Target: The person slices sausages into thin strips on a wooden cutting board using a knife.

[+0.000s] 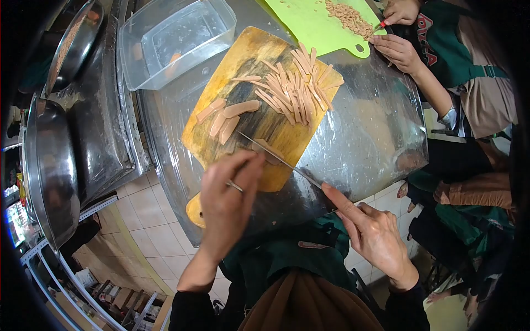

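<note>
My right hand (pixel 371 234) grips a knife (pixel 295 168) by its handle, index finger stretched along the back of the blade. The blade slants up and left across the wooden cutting board (pixel 221 77), over a flat sausage piece (pixel 271 148). My left hand (pixel 229 193) is bent over the lower part of the board, slightly blurred, its fingertips against that piece. A ring is on one finger. Several thick sausage pieces (pixel 227 121) lie left of the blade tip. A heap of thin sausage strips (pixel 298 88) covers the board's upper right.
A clear plastic container (pixel 130 60) stands at upper left of the metal table (pixel 381 160). At upper right, another person's hands (pixel 400 52) work at a green cutting board (pixel 292 22) with chopped bits (pixel 350 19). Metal bowls (pixel 55 171) are at left; other people are at right.
</note>
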{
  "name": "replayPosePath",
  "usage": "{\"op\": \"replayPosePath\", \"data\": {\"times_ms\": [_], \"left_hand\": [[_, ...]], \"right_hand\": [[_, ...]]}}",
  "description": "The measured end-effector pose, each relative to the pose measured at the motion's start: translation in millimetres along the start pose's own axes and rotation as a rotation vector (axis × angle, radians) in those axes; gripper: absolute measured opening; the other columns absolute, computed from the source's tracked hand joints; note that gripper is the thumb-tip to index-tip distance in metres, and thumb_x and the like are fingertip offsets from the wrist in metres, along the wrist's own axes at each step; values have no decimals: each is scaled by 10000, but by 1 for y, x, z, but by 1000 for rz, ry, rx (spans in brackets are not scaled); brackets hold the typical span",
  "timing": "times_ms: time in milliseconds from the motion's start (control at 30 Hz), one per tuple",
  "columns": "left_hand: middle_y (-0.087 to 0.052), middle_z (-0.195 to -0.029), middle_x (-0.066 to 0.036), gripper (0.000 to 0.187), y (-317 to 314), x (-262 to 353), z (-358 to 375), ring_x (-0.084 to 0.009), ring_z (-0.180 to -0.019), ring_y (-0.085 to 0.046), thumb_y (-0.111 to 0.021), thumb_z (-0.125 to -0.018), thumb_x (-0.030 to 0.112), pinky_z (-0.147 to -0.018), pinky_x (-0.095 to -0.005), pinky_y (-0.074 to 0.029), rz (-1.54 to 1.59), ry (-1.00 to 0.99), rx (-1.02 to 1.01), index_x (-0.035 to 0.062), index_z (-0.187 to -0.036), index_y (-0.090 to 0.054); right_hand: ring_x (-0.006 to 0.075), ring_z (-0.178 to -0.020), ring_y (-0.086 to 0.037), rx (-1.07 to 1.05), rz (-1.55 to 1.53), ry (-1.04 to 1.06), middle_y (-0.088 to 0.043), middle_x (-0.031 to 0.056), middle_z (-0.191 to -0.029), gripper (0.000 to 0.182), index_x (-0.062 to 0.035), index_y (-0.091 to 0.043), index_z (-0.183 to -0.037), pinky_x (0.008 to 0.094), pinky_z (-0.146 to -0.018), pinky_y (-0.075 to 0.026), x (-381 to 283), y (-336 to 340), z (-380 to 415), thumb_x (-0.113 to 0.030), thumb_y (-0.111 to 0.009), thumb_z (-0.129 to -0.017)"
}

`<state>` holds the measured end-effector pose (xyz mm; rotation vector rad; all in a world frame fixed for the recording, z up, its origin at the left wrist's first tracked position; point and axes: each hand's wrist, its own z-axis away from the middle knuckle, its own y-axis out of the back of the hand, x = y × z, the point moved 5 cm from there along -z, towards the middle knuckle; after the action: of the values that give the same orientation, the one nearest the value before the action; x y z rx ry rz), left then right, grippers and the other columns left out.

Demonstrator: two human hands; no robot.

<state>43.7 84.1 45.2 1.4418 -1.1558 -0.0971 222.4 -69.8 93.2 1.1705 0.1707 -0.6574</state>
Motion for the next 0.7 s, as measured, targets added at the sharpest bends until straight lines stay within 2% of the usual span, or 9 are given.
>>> {"op": "replayPosePath", "data": {"times_ms": [33, 167, 267, 367, 467, 700], "left_hand": [[-669, -1234, -41, 383, -7, 4, 5, -249, -1061, -623, -762, -831, 19, -909, -389, -494, 8, 16, -46, 109, -1203, -741], [-672, -1236, 4, 469, -18, 4, 11, -238, -1045, -624, -780, -789, 23, -906, -383, -494, -96, -16, -11, 123, -1245, -738], [-672, -1241, 16, 499, -21, 2, 12, -227, -1040, -624, -788, -762, 21, -903, -378, -496, -124, -26, 30, 136, -1245, -742], [-674, -1246, 26, 519, -22, 2, 14, -217, -1039, -624, -795, -738, 17, -902, -373, -498, -126, -27, 47, 143, -1240, -746], [-678, -1247, 32, 533, -22, 0, 16, -211, -1036, -625, -797, -725, 10, -900, -367, -500, -122, -34, 60, 149, -1238, -748], [-683, -1246, 45, 536, -25, -2, 18, -204, -1042, -627, -796, -729, 8, -905, -358, -498, -128, -36, 78, 163, -1240, -748]], "right_hand": [[362, -559, -642, -2, 16, 5, -638, 172, -662, 593, -221, -553, -1496, 446, -550, -518, -2, 2, -3, -56, -674, -939], [360, -546, -633, -35, 50, 10, -631, 174, -653, 596, -228, -549, -1500, 448, -545, -517, -5, 9, -9, -65, -677, -941], [333, -484, -650, -37, 83, 69, -602, 190, -609, 675, -269, -440, -1575, 439, -431, -499, -1, 11, -3, -85, -651, -961], [338, -518, -656, -66, 70, 7, -605, 194, -620, 677, -293, -469, -1558, 445, -474, -514, 3, 16, 5, -82, -669, -947], [334, -538, -649, 11, -35, 7, -606, 180, -627, 658, -306, -497, -1539, 448, -518, -524, 13, 6, 8, -69, -668, -950], [323, -513, -614, 77, -117, 6, -599, 156, -626, 636, -307, -518, -1526, 445, -537, -525, 17, -4, 7, -57, -661, -960]]}}
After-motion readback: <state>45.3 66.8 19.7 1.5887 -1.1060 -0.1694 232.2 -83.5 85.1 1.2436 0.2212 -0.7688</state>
